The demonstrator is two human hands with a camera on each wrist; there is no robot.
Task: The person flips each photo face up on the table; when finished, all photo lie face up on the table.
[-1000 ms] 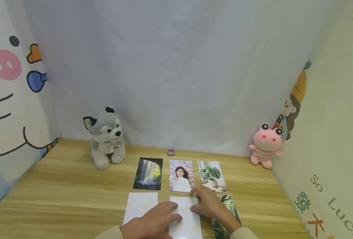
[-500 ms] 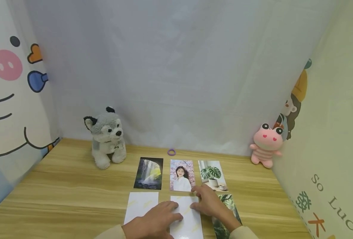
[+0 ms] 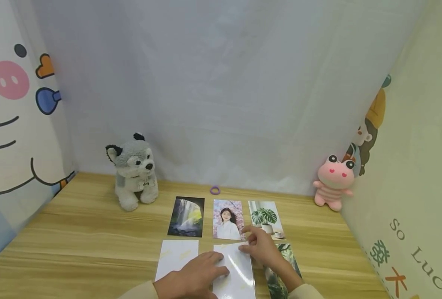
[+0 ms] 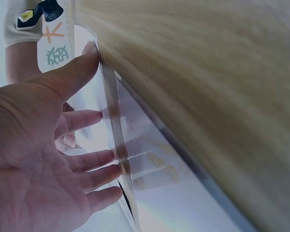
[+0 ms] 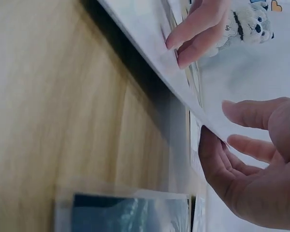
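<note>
A white-backed photo card (image 3: 235,282) lies face down in the middle of the front row. The fingertips of my left hand (image 3: 196,275) rest on its left part, with straight fingers in the left wrist view. My right hand (image 3: 262,249) pinches its top right corner. In the right wrist view this card (image 5: 150,53) is tilted, its near edge raised off the table, the fingers under the corner and the thumb above. Another white card (image 3: 176,253) lies face down to the left. A forest photo (image 3: 290,257) lies to the right, partly behind my right forearm.
Behind are a waterfall photo (image 3: 186,216), a portrait photo (image 3: 226,218) and a potted plant photo (image 3: 266,216). A purple ring (image 3: 215,190) lies near the curtain. A husky plush (image 3: 135,174) sits at left, a pink frog plush (image 3: 333,182) at right.
The right edge of the middle card has risen off the table with my right hand, which has moved slightly up. A glare streak now crosses the card. My left hand stays put.
</note>
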